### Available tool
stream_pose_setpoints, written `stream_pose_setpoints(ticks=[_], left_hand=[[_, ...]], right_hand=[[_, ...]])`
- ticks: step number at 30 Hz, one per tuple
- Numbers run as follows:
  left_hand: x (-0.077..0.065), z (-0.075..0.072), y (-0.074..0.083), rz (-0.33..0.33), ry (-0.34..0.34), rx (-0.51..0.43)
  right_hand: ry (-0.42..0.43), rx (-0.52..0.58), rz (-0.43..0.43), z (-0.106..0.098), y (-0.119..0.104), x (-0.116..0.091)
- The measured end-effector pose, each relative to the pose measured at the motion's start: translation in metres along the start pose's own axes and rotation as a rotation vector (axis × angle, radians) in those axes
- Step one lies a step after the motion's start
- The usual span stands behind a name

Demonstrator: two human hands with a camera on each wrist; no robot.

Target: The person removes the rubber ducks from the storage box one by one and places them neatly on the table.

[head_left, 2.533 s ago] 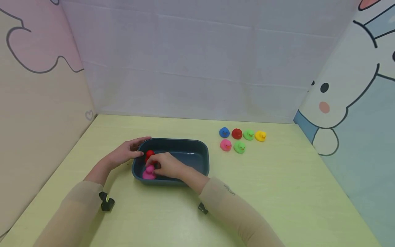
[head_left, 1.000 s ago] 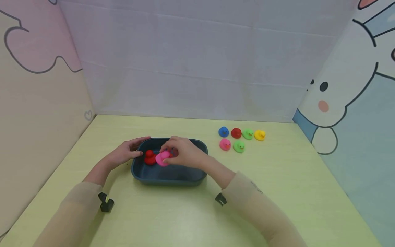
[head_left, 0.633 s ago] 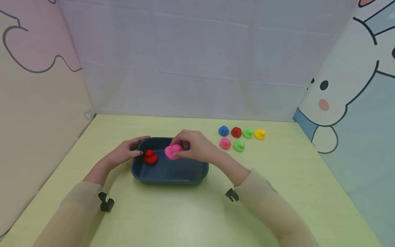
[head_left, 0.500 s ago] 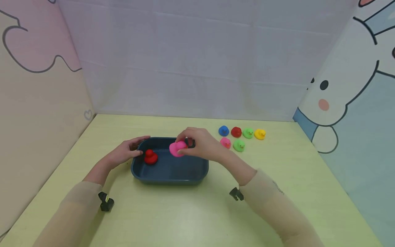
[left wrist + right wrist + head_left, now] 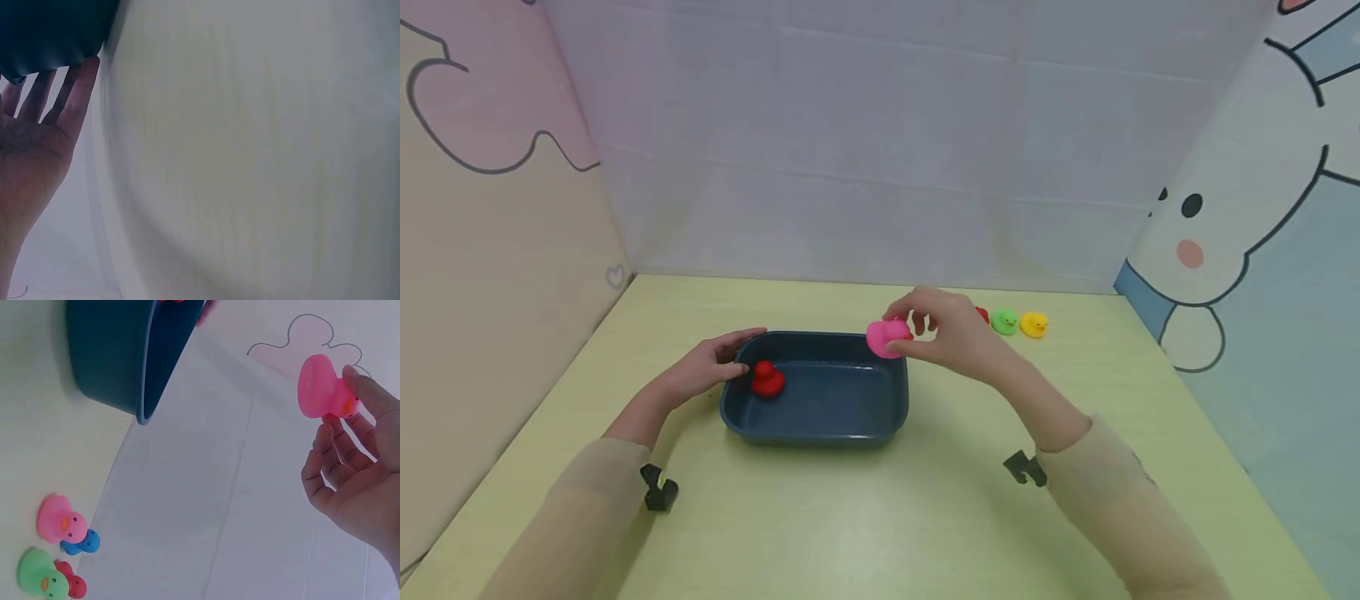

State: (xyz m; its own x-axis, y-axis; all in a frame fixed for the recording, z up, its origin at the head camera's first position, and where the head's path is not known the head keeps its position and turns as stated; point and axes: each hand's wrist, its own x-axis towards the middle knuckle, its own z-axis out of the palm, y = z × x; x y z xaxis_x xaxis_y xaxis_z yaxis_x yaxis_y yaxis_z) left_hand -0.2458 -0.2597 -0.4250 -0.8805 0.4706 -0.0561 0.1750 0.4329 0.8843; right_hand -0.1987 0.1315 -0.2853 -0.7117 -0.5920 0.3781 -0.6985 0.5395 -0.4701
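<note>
A pink rubber duck [image 5: 887,337] is pinched between the thumb and fingers of my right hand [image 5: 951,333], above the back right corner of the dark blue bin [image 5: 820,437]. In the right wrist view this duck [image 5: 322,387] hangs tilted, its flat base facing the bin side. My left hand [image 5: 703,371] rests on the bin's left end; in the left wrist view its fingers [image 5: 76,103] lie fairly straight against the outer wall. Inside the bin, near the left end, sits a red rubber duck [image 5: 767,381].
Beyond my right hand stand a green duck [image 5: 1004,322] and a yellow duck [image 5: 1033,325]; a red one is mostly hidden. The right wrist view shows another pink duck [image 5: 62,520], a blue duck [image 5: 82,542] and a green duck [image 5: 40,575] on the table. Printed walls enclose the table.
My right hand has lifted the pink duck from the bin's left end and carried it right and back, to above the far right corner. My left hand has stayed at the bin.
</note>
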Motion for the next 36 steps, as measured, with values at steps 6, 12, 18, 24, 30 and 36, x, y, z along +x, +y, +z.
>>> stream_pose_setpoints(ticks=[6, 12, 18, 24, 30, 36], left_hand=[[0.001, 0.001, 0.000, -0.004, -0.002, 0.001], [0.001, 0.001, 0.000, -0.001, 0.002, 0.004], [0.001, 0.002, -0.001, -0.006, 0.001, 0.010], [0.001, 0.002, -0.001, -0.011, 0.004, 0.030], [0.001, 0.003, 0.000, -0.006, 0.000, 0.034], [0.002, 0.003, -0.001, -0.006, -0.005, 0.027]], right_hand=[[0.044, -0.001, 0.016, -0.015, 0.010, -0.014], [0.073, -0.025, 0.097, -0.027, 0.019, -0.026], [0.123, -0.067, 0.128, -0.037, 0.028, -0.039], [0.168, -0.118, 0.184, -0.043, 0.041, -0.051], [0.173, -0.121, 0.291, -0.045, 0.057, -0.064], [0.159, -0.133, 0.405, -0.043, 0.073, -0.074]])
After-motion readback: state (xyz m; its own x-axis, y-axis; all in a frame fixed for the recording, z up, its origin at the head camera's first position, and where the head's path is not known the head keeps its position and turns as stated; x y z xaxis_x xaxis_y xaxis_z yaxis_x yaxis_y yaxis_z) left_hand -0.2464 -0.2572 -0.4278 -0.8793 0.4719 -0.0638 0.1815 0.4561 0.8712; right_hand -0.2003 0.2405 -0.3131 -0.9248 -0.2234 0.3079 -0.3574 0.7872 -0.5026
